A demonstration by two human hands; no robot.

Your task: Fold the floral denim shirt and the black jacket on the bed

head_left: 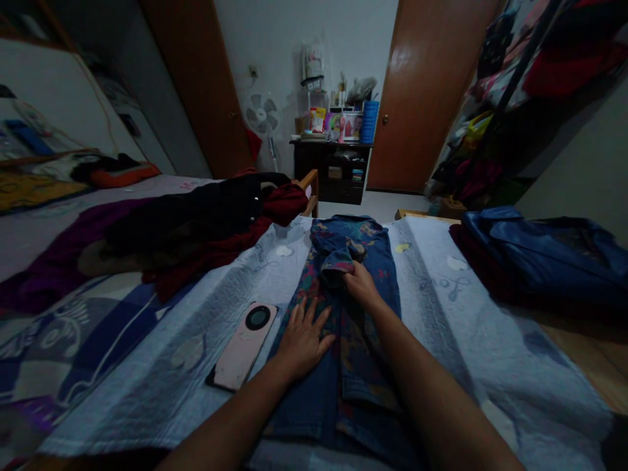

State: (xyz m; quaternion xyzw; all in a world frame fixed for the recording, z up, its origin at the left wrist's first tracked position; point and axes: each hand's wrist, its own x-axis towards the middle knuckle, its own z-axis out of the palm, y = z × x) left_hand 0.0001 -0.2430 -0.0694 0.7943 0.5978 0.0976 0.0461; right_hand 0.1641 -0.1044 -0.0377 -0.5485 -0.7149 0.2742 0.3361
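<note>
- The garment (353, 347), blue patterned denim, lies lengthwise in front of me on the pale sheet (436, 320).
- My left hand (304, 337) is open, fingers spread, palm down on the garment's left half; it grips nothing.
- My right hand (363, 284) is closed, thumb and fingers pinching a turned-up end (338, 267) of the garment, above its upper middle; the end's dark opening faces me.
- The pink phone (243, 353) lies just left of the garment, round camera ring towards the far end.
- Farther left of the garment, dark clothes (196, 216) are heaped.
- Well right of the garment sits folded denim (549, 248) on dark red cloth (490, 278).
- Beyond the garment's far end stand a cabinet (328, 160) and, to its left, a fan (263, 116).
</note>
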